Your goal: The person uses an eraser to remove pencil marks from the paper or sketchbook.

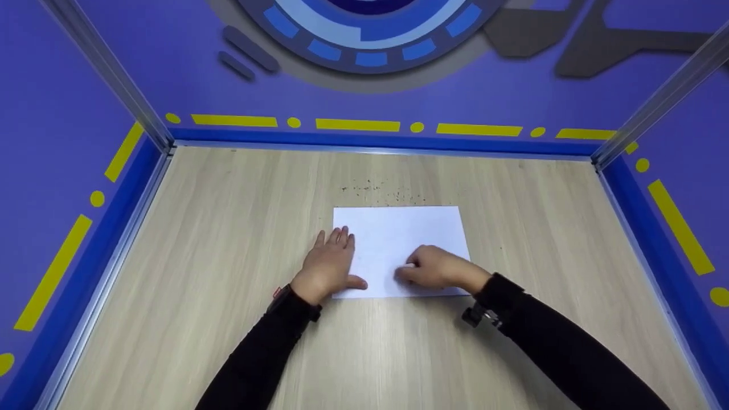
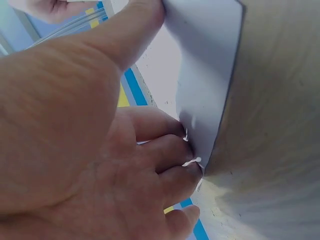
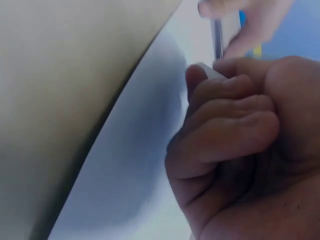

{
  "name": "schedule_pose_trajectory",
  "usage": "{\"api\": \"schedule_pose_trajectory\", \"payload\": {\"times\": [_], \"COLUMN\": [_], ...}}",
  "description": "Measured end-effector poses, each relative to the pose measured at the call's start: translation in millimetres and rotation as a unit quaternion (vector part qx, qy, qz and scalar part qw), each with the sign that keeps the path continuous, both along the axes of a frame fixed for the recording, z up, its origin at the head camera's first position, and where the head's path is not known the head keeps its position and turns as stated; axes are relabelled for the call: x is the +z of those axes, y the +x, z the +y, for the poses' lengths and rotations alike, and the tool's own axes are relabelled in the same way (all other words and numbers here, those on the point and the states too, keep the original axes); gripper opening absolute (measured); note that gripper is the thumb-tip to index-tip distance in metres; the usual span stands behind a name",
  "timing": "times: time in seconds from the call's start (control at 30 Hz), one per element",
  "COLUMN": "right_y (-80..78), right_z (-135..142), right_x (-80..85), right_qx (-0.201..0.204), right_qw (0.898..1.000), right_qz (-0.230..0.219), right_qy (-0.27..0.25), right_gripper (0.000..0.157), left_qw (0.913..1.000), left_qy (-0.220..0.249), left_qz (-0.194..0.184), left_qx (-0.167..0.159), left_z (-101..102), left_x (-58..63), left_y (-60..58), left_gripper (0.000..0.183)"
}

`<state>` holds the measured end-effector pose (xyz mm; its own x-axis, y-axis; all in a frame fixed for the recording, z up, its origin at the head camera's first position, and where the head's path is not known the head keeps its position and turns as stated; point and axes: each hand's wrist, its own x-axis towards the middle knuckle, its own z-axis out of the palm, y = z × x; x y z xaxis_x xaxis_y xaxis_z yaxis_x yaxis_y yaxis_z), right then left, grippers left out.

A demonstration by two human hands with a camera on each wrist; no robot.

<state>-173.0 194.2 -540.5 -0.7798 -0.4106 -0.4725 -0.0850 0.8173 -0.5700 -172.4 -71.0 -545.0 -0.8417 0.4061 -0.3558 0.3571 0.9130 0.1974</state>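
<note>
A white sheet of paper (image 1: 393, 233) lies flat on the table. My left hand (image 1: 327, 262) presses on its left edge, fingers mostly straight and the thumb spread out near the lower left corner. Over the lower right part of the sheet, my right hand (image 1: 435, 267) has its fingers curled and pinches a small white piece (image 3: 210, 71) that looks like an eraser. Most of that piece is hidden by the fingers, and the fingertips are blurred in the head view. Small white shreds (image 2: 192, 161) cling by the left fingertips in the left wrist view.
Dark crumbs (image 1: 367, 188) are scattered on the wooden table (image 1: 245, 228) just behind the sheet. Blue-purple panels (image 1: 364, 102) with yellow marks wall in the table at the back and both sides. Metal rails (image 1: 114, 62) run along the panel corners.
</note>
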Motion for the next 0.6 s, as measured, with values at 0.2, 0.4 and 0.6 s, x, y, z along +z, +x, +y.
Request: {"api": "schedule_pose_trajectory", "payload": {"times": [0.2,0.4,0.6], "right_y": [-5.0,-6.2,-5.9], "right_z": [-34.6,-35.6,-16.6], "right_x": [-4.8,-7.7,-7.5], "right_qx": [0.036,0.024,-0.004], "right_qw": [0.999,0.999,1.0], "right_qz": [0.003,0.007,0.007], "right_qy": [0.006,0.019,0.019], "right_gripper": [0.05,0.05,0.052], "left_qw": [1.0,1.0,1.0], "left_qy": [0.002,-0.003,0.0], "left_qz": [0.005,0.002,-0.005], "left_qx": [0.003,0.004,0.007], "left_z": [1.8,2.9,0.0], "left_x": [1.5,2.6,2.5], "left_y": [1.4,1.6,0.0], "left_gripper": [0.12,0.121,0.121]}}
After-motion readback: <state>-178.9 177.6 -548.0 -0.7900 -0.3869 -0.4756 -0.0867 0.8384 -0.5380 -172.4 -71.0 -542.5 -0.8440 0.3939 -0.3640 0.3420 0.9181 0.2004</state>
